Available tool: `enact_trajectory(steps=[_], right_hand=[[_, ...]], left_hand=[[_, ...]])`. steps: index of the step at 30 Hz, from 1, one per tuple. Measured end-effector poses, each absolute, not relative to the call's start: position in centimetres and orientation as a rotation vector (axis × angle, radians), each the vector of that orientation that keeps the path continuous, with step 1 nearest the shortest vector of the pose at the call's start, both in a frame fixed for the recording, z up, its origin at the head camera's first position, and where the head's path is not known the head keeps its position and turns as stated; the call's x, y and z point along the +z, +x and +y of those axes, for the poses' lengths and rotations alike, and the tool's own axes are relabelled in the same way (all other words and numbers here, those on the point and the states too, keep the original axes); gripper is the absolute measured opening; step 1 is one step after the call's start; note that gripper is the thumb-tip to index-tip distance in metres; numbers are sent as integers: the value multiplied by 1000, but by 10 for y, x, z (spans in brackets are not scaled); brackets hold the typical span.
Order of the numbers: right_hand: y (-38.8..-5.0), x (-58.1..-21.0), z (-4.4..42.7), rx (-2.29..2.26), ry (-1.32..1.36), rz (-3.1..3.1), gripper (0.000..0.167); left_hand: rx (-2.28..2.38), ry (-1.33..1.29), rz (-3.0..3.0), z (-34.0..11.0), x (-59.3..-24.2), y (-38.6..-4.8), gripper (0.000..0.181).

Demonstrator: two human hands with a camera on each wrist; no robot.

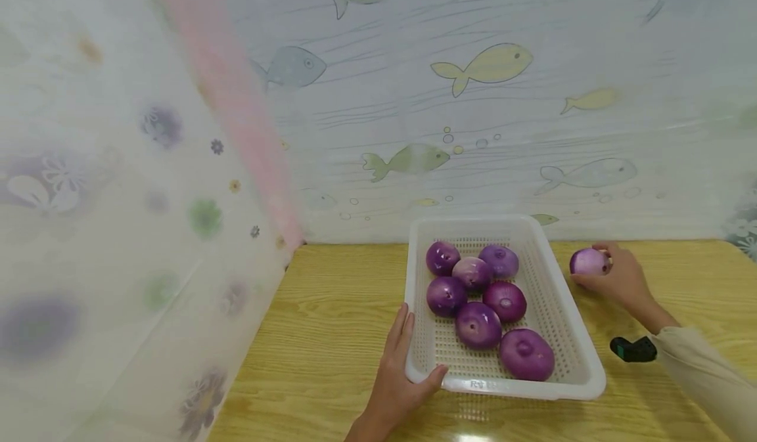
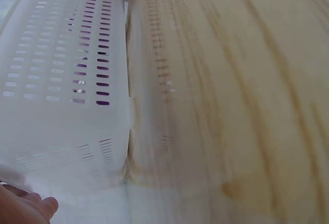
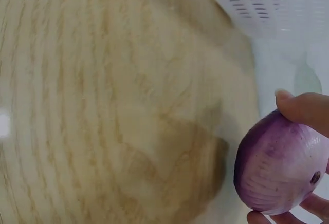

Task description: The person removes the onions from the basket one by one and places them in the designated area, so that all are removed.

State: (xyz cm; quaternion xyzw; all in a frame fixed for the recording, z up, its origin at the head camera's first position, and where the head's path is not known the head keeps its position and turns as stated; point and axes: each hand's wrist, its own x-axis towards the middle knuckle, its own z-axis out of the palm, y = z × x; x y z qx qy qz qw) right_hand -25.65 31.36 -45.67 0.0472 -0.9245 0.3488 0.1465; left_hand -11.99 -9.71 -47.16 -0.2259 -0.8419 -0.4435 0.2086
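Carefully, a person's right hand [image 1: 623, 278] grasps a single purple onion [image 1: 587, 263] just beyond the right side of a white plastic basket [image 1: 520, 388], thumb on one side and fingers curled round the other. The right wrist view shows that grip up close: the thumb presses on the onion's skin, fingertips show on the opposite side, and a small dark spot marks the pale end (a soft shadow falls on the wood beside it).

Meanwhile, the left hand [image 1: 396, 366] spreads around the basket's near left corner, its fingers extended along the left side and its thumb set apart at the near rim. It touches the basket without clenching; the left wrist view catches only part of the hand, at the lower edge.

Inside the perforated basket sit seven more purple onions [image 1: 478, 320], most clustered toward the left and middle, one in the near right part. The basket rests on a wood-grain table [image 1: 343, 310]. A small black object [image 1: 633, 349] appears beside the pale right sleeve [image 1: 704, 370], and fish drawings decorate the backdrop [image 1: 591, 127] behind the table.
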Motion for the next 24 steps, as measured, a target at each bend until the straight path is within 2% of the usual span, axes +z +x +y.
enact_trajectory(steps=[13, 24], right_hand=[[-257, -468, 312, 951, 131, -2699, 81], [-259, -451, 307, 923, 224, -2738, 72]], left_hand=[[-1245, -627, -2354, -97, -474, -119, 87], [-1195, -646, -2324, -97, -473, -121, 87]])
